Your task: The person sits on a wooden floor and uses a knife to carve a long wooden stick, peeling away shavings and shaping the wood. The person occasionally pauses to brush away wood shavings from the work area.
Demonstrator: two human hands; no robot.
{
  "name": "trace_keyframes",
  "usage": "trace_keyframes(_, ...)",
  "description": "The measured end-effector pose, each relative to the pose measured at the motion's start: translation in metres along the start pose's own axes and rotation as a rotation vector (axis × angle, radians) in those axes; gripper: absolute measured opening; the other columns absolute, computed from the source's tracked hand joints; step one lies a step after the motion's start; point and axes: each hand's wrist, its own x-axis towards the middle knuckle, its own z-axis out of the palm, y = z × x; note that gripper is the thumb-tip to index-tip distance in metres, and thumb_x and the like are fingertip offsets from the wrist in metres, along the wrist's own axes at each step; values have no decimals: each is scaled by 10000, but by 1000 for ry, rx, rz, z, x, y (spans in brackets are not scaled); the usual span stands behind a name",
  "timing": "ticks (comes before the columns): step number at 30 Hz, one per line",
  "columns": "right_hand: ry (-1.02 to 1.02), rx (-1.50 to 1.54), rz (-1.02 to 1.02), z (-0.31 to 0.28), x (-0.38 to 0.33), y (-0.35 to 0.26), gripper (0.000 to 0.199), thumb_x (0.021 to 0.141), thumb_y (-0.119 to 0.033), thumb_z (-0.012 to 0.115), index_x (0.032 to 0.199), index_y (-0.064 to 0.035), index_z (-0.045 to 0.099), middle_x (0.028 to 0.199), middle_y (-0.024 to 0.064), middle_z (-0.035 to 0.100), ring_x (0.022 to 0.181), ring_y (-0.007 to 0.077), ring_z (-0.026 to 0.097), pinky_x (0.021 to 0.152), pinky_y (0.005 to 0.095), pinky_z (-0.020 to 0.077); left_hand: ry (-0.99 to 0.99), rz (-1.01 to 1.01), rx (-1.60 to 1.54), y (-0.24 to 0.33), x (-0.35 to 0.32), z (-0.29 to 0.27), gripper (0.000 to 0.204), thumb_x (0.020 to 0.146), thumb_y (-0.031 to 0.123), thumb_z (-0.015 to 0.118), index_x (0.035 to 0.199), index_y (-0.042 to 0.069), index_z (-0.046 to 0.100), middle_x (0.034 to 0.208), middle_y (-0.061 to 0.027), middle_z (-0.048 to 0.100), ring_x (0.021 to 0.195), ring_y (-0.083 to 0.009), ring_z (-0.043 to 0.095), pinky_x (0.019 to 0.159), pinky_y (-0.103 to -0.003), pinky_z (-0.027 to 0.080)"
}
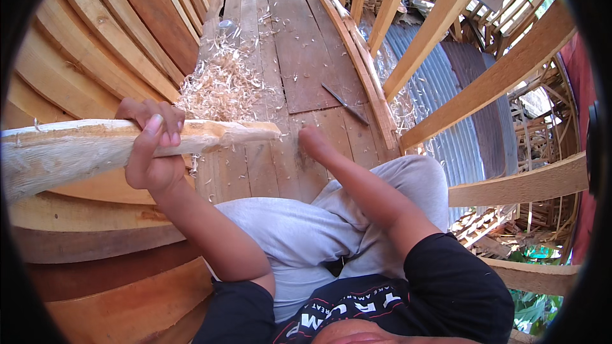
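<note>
A long pale wooden pole (83,150), stripped of bark and cut to a narrow end, comes in from the left edge. My left hand (156,143) is closed around it a little back from that end, thumb on the near side. Just right of the tip, apart from it, is my right hand (315,143), low over the floorboards. Its fingers are turned away and hidden, so whatever it holds does not show. Beyond it on the floor lies a slim dark tool (345,104) with a long thin shape; its exact kind is unclear.
Curled wood shavings (223,86) are heaped on the plank floor (255,175). Curved wooden boards (83,44) line the left side. Upright timber ribs (440,25) run along the right, with corrugated metal sheeting (456,114) beyond. My bent legs (280,229) take up the near floor.
</note>
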Motion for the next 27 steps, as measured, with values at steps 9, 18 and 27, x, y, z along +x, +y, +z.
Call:
trace_keyframes(9,324,1075,616,-51,11,59,237,802,11,666,1035,48,655,928,137,670,770,205,661,754,281,573,10,26,-40,2,-1,-4,160,737,34,568,736,87,416,570,-23,416,501,-112,420,556,-269,359)
trace_keyframes(18,868,1676,956,-129,81,120,183,808,149,529,986,107,515,961,174,543,798,243,615,777,290,607,56,-27,-80,3,-3,2,185,718,62,595,716,110,417,542,2,390,476,-105,404,537,-259,338)
trace_keyframes(27,-265,1052,-173,-207,119,-105,483,866,-44,658,1323,16,514,1248,109,589,1137,176,574,971,281,471,58,-14,-162,0,-4,-11,203,716,14,626,756,74,437,617,-33,457,487,-98,426,519,-248,389)
